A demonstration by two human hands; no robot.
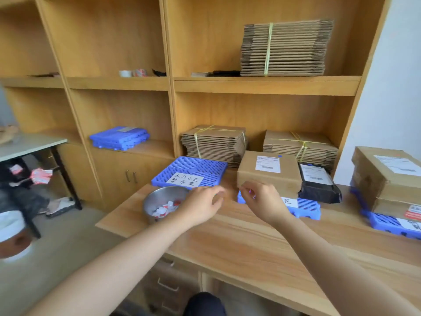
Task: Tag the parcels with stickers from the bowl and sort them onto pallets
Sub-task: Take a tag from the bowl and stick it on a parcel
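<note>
Two bare forearms reach out from the near edge. The left hand [202, 204] hangs over the right rim of the bowl [152, 202] with its fingers loosely curled. It is blurred, so I cannot tell whether it holds anything. The right hand [262, 201], just right of the bowl, pinches a tiny purple dot [250, 191] between thumb and forefinger.

A wooden shelf unit [170, 85] rises behind the bowl, with tied bundles of flat cardboard [282, 47] in its bays. The bowl stands on the worktop [239, 242], near its left end.

Far right of the bowl, stacked brown boxes [385, 179] sit on a blue pallet [387, 224]. Right of the bowl, beyond the right hand, a labelled brown parcel [268, 172] and a black bag [319, 185] touching its right side rest on a second pallet [305, 207]. Just behind the bowl lies a third pallet [189, 169], which carries only a handwritten paper label. A further pallet pile [119, 137] sits on a shelf behind and left of the bowl.

The bowl is steel and holds loose red-and-white stickers [166, 209].
</note>
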